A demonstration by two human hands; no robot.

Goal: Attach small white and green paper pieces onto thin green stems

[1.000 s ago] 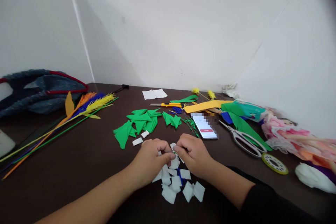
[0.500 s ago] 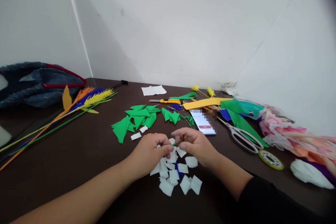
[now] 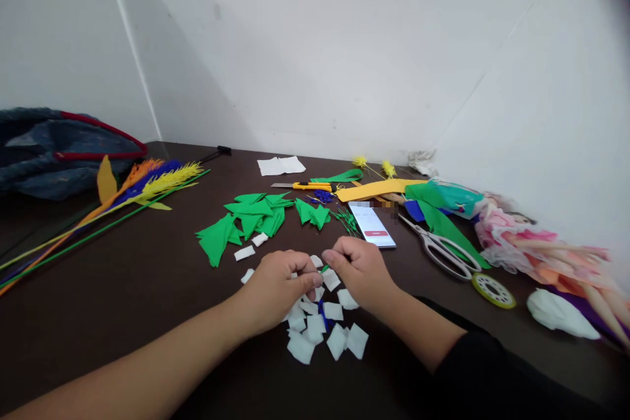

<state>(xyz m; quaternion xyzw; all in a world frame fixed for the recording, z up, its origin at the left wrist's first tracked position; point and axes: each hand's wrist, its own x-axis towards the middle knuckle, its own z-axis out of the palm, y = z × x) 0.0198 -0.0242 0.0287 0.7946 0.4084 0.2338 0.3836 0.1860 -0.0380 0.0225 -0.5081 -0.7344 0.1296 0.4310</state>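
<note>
A small green paper piece (image 3: 324, 269) shows between my two hands, above several white paper squares (image 3: 315, 328) scattered on the dark table. My left hand (image 3: 288, 282) is closed in a pinch at the piece's lower left end. On the other side my right hand (image 3: 361, 272) has thumb and forefinger pressed together near its upper end; whether they grip it is hidden. Blue bits (image 3: 323, 315) lie among the squares. Beyond my left hand are two small white strips (image 3: 245, 252) and a pile of green paper triangles (image 3: 256, 213).
A yellow utility knife (image 3: 315, 187), a phone (image 3: 373, 224), scissors (image 3: 445, 252) and a tape roll (image 3: 493, 291) lie ahead and right. Dolls (image 3: 536, 243) lie along the right wall. Coloured paper wheat stalks (image 3: 147, 187) and a denim bag (image 3: 44, 151) are left.
My right thumb and forefinger have closed together, where they were apart before. The whole view has shifted slightly, so the table's things appear further left.
</note>
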